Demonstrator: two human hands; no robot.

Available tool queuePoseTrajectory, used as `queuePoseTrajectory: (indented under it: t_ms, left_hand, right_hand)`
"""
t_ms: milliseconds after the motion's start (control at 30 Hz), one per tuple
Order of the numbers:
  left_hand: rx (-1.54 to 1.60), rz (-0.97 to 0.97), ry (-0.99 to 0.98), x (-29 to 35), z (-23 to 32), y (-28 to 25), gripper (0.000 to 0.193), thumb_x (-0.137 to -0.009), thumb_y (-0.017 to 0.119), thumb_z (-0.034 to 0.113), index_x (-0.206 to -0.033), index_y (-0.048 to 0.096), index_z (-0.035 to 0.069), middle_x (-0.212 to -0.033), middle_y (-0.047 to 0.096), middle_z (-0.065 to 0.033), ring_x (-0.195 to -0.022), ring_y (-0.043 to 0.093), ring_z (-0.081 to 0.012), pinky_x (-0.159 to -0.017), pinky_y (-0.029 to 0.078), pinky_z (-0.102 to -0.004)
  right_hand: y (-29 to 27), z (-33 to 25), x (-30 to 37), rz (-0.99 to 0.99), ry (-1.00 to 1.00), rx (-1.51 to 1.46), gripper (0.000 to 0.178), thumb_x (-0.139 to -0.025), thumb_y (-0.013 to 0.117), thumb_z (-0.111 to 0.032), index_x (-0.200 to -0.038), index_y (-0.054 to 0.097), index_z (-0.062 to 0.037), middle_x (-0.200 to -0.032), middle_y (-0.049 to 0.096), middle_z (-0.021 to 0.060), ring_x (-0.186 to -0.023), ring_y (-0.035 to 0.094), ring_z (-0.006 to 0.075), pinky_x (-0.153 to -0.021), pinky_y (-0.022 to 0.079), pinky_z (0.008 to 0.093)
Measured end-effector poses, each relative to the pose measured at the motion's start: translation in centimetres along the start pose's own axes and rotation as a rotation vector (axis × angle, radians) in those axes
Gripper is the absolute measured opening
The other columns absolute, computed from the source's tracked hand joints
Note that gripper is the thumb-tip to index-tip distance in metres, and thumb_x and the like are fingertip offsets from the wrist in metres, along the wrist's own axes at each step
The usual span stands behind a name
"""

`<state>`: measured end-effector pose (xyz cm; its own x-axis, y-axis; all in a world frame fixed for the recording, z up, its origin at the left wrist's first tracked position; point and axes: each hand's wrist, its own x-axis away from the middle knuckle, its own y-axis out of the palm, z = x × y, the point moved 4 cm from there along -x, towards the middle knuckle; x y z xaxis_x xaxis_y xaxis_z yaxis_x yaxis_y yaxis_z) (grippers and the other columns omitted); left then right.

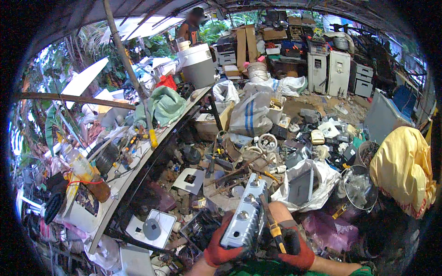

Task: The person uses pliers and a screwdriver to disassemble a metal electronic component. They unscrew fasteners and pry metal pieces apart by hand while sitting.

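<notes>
My left hand [220, 244], in a red glove, grips a silver finned metal housing [246, 212] with round fittings along its face. It is tilted, its far end pointing away from me. In my right hand [300, 250], gloved in red and black, is a hand tool [276, 233] with a yellow-and-black handle and a brownish metal shaft. The shaft lies close beside the housing's right side; whether they touch I cannot tell. Just beyond, a white sack [324, 177] holds a grey finned panel [301, 186].
A long bench [152, 152] crowded with scrap runs along the left, with a grey-and-white drink cooler [195, 66] at its far end. Mixed scrap covers the ground ahead. To the right are a bucket [375, 195] and a yellow sack [403, 170]. Another person [189, 30] is far back.
</notes>
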<state>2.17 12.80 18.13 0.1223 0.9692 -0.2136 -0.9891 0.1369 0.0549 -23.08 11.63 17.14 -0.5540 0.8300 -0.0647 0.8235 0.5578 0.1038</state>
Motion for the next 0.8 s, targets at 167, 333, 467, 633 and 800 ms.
queuePoseTrajectory:
  t_ms: [167,333,467,633,800]
  left_hand:
    - [0.562,0.207,-0.438,1.1,-1.2,-1.9,0.097,-0.068,0.078,0.009,-0.151,0.029,-0.001,-0.15,0.042,-0.0148,-0.136,0.044,-0.0232,-0.113,0.033,-0.0392]
    - [0.474,-0.204,-0.129,-1.0,0.1,-2.9,0.1,-0.062,0.076,0.017,-0.149,0.031,-0.006,-0.149,0.044,-0.0134,-0.135,0.044,-0.0216,-0.113,0.033,-0.0364]
    - [0.385,0.106,-0.459,-1.9,1.9,-2.0,0.104,-0.051,0.075,0.027,-0.142,0.041,-0.009,-0.14,0.052,-0.0148,-0.127,0.051,-0.0217,-0.108,0.038,-0.0354]
    - [0.587,-0.183,-0.019,-2.5,-1.4,-5.0,0.099,-0.045,0.076,0.021,-0.134,0.049,-0.011,-0.129,0.061,-0.0158,-0.116,0.06,-0.0214,-0.1,0.046,-0.0365]
    - [0.437,-0.158,-0.112,-4.8,1.1,-4.2,0.096,-0.051,0.083,0.026,-0.133,0.05,-0.012,-0.127,0.063,-0.0165,-0.115,0.06,-0.0214,-0.1,0.045,-0.0358]
  right_hand:
    - [-1.4,-0.4,0.9,-0.032,-0.007,0.041,0.078,-0.074,0.079,-0.012,-0.137,0.034,-0.0074,-0.13,0.051,0.0118,-0.12,0.05,0.0224,-0.102,0.04,0.0402]
    - [-5.5,-1.7,1.9,0.025,-0.242,0.245,0.079,-0.072,0.078,-0.018,-0.138,0.038,-0.0029,-0.127,0.058,0.0124,-0.12,0.053,0.0234,-0.109,0.033,0.0408]
    - [-6.8,-4.3,1.8,0.032,-0.169,0.196,0.07,-0.079,0.068,-0.015,-0.14,0.037,-0.0026,-0.122,0.058,0.0115,-0.116,0.054,0.0207,-0.105,0.038,0.0373]
    - [-7.3,-5.1,3.6,0.155,0.178,-0.003,0.073,-0.081,0.071,-0.009,-0.142,0.032,-0.0011,-0.133,0.053,0.0155,-0.113,0.059,0.0265,-0.096,0.048,0.0414]
    - [-6.5,-9.1,1.2,-0.04,0.188,0.426,0.067,-0.075,0.073,-0.013,-0.135,0.045,-0.0046,-0.126,0.06,0.0165,-0.119,0.057,0.0337,-0.1,0.044,0.052]
